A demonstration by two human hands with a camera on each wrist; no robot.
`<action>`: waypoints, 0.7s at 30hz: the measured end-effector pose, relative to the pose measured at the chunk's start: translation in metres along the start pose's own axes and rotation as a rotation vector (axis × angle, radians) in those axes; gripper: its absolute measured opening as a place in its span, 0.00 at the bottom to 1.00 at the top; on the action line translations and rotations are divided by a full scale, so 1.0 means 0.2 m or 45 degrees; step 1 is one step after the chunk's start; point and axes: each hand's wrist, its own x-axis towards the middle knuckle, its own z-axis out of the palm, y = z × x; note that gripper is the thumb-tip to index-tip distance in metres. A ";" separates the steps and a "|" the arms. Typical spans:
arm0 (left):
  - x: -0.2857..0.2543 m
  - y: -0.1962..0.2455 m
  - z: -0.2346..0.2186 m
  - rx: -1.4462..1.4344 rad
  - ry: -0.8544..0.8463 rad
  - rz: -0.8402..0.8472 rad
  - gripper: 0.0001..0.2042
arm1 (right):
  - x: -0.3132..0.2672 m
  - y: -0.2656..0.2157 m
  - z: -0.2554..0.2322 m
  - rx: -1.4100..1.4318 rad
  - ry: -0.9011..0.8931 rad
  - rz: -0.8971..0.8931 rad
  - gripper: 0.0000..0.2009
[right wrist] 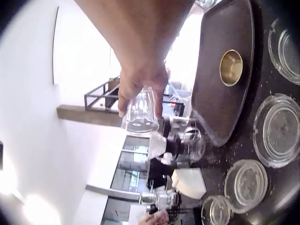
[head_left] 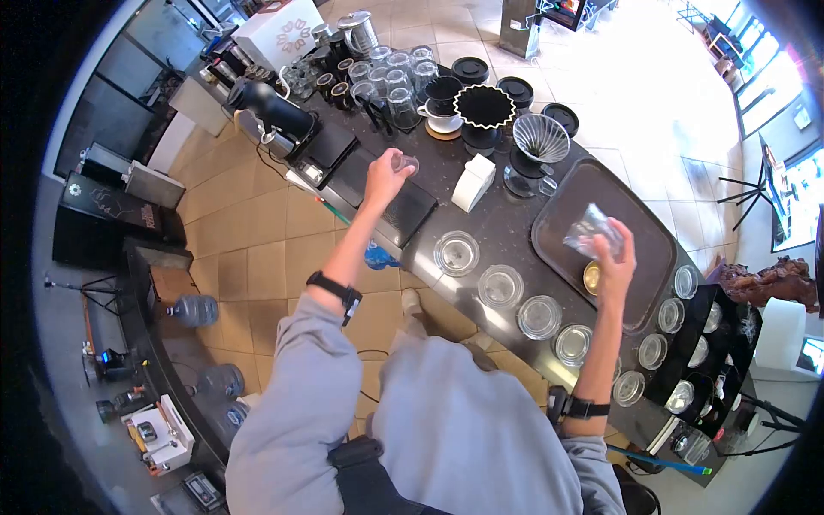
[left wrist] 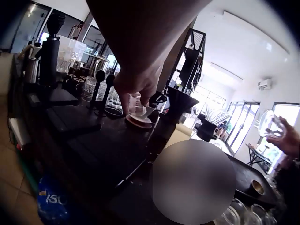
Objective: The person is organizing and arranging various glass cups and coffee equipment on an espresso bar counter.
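Fingers (head_left: pixel 625 238) of right hand (head_left: pixel 615 264) grasp clear glass (head_left: pixel 590 230) over tray (head_left: pixel 602 185), head view. Left wrist: left hand (left wrist: pixel 139 83) pinches small glass (left wrist: pixel 136 105) left of tray. Right wrist: clear glass likely light, stiff, slippery, fragile; hold around ribbed sides.

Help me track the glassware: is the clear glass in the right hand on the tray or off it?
Off: the right wrist view shows the right hand holding the clear glass in the air, apart from the tray.
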 end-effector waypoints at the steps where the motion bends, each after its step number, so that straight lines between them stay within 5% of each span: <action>1: 0.06 -0.03 0.03 0.065 -0.030 0.007 0.20 | -0.05 -0.06 0.12 -0.161 -0.072 -0.068 0.22; 2: 0.10 -0.07 0.05 0.132 -0.070 0.013 0.20 | -0.12 -0.12 0.25 -0.324 -0.140 -0.125 0.22; 4: 0.18 -0.14 0.10 0.166 -0.160 0.009 0.20 | -0.19 -0.17 0.51 -0.184 -0.316 0.109 0.22; 6: 0.28 -0.17 0.13 0.187 -0.233 0.008 0.19 | -0.17 -0.15 0.76 -0.451 -0.393 -0.278 0.22; 11: 0.44 -0.34 0.18 0.210 -0.369 0.128 0.21 | 0.03 -0.03 1.29 -0.868 -0.456 -0.410 0.23; 21: 0.58 -0.45 0.19 0.187 -0.561 0.269 0.20 | 0.45 0.45 1.75 -1.514 -0.619 -0.281 0.27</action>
